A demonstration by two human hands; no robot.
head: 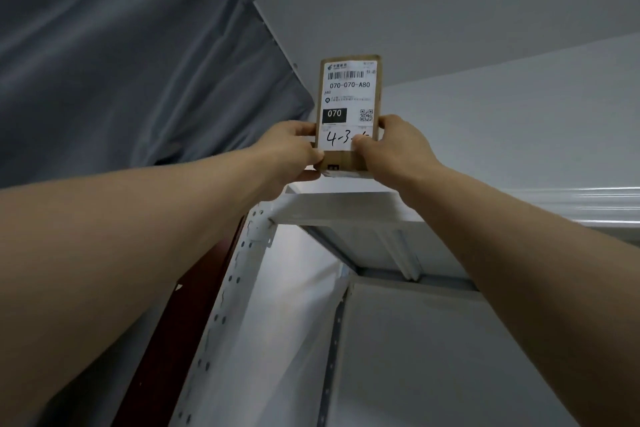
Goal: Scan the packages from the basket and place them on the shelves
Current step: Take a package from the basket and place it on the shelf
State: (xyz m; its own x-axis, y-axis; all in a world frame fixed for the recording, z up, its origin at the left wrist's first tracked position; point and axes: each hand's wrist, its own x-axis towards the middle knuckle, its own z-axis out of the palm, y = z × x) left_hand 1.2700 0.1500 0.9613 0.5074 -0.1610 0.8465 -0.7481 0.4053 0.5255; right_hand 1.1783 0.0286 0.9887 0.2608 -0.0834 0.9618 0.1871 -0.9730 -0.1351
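Both arms are reaching upward, and the two hands are holding a brown cardboard package (349,80) upright, just over the near corner of the top shelf (346,206) of a white metal rack. Whether its bottom edge is touching the shelf cannot be told.

The left hand (294,146) is pinching the package's lower left edge, its grip clamped with the thumb on the front face and the fingers curling behind. The right hand (393,146) is clamping the lower right edge the same way, its thumb lying over part of the handwriting.

A white label (348,97) is facing the camera, showing a barcode, the print "070-070-A80", a black box reading "070", a small square code and the handwritten "4-3-".

A perforated white post (242,274) is running down from the shelf corner. A grey curtain (121,62) is hanging at the left, under a pale ceiling (450,3).
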